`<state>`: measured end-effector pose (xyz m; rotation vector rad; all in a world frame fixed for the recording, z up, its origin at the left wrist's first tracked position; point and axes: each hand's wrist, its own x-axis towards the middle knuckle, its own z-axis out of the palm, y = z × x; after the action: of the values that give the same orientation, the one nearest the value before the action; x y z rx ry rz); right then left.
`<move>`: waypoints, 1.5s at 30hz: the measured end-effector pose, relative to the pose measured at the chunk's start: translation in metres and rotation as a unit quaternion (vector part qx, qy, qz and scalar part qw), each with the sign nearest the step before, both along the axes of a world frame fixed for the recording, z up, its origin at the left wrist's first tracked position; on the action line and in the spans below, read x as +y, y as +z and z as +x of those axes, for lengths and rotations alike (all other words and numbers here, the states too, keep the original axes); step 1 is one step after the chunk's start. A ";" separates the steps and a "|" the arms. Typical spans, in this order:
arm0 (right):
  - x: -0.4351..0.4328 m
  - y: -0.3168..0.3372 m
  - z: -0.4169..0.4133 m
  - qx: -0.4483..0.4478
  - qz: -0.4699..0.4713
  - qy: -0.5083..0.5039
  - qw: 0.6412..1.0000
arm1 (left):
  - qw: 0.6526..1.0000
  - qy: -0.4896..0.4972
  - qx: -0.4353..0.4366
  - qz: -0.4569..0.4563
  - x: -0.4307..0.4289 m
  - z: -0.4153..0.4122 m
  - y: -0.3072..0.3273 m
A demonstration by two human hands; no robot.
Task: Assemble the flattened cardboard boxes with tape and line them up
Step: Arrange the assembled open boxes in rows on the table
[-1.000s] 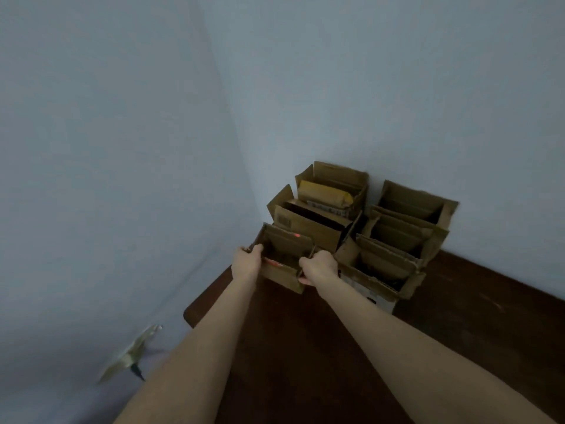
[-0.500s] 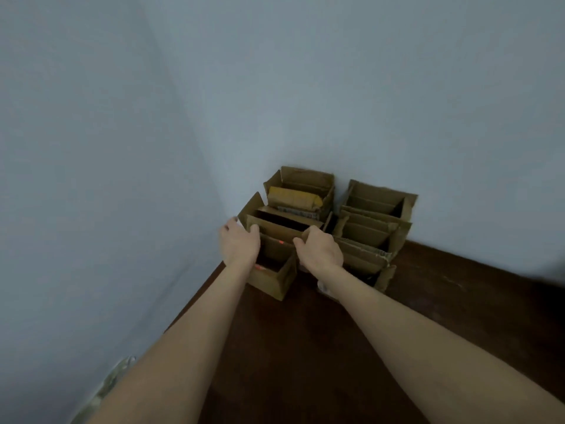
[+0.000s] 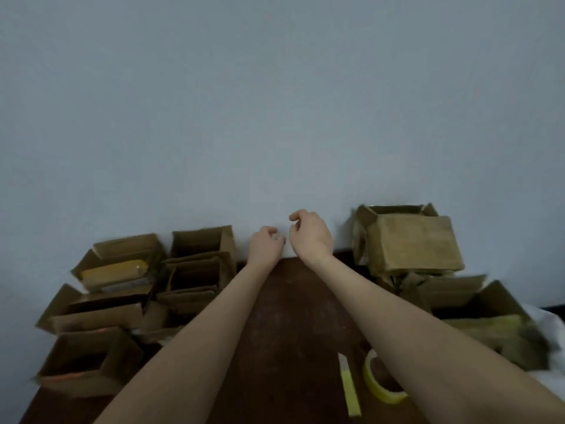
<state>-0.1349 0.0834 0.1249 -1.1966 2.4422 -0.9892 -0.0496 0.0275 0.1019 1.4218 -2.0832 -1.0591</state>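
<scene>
Several open cardboard boxes stand in two rows at the left of the dark table (image 3: pixel 293 316); the nearest box (image 3: pixel 82 361) sits at the table's left front. My left hand (image 3: pixel 265 244) and my right hand (image 3: pixel 310 234) hover empty above the table's far edge near the wall, fingers loosely curled, apart from every box. A roll of yellow tape (image 3: pixel 380 382) lies on the table under my right forearm, with a yellow-handled cutter (image 3: pixel 348 385) beside it.
A pile of cardboard boxes (image 3: pixel 409 246) leans against the wall at the right, with more flattened cardboard (image 3: pixel 489 325) in front of it. White material (image 3: pixel 547 325) shows at the far right edge. A plain wall stands right behind the table.
Both hands have let go of the nearest box and lifted away to the right of the rows. The view has swung right, showing the tape, the cutter and the right-hand pile.
</scene>
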 end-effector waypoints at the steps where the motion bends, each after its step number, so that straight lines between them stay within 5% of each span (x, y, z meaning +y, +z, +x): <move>1: 0.011 0.002 -0.018 0.003 -0.008 -0.020 1.000 | 1.000 -0.019 0.006 0.009 0.010 -0.022 0.003; 9: 0.106 0.010 -0.150 0.044 -0.014 -0.228 0.973 | 0.967 -0.123 0.098 0.201 0.094 -0.140 0.011; 14: 0.146 -0.018 -0.202 -0.118 0.071 -0.265 0.954 | 0.940 -0.108 0.098 0.307 0.105 -0.163 -0.015; 21: 0.132 0.000 -0.199 -0.128 -0.023 -0.288 0.949 | 0.954 -0.093 0.200 0.203 0.092 -0.146 -0.007; 25: 0.105 0.023 -0.170 -0.188 -0.099 -0.213 0.954 | 0.962 -0.098 0.218 0.134 0.056 -0.106 0.020; 29: 0.075 0.011 -0.131 -0.250 -0.149 -0.137 0.947 | 0.948 -0.025 0.251 0.194 0.028 -0.061 0.023; 34: 0.047 -0.032 -0.090 -0.326 -0.121 -0.095 0.933 | 0.905 0.187 0.312 0.222 0.015 -0.013 0.003; 41: 0.030 -0.057 -0.064 -0.376 -0.039 -0.122 0.918 | 0.937 0.200 0.267 0.101 0.018 0.028 -0.026; 45: 0.021 -0.062 -0.053 -0.336 -0.012 -0.125 0.933 | 0.924 0.230 0.284 0.112 0.019 0.025 -0.030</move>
<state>-0.1883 0.1043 0.0626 -0.4294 2.0390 -1.2448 -0.0249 0.0464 0.0715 1.3902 -1.1799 -1.3299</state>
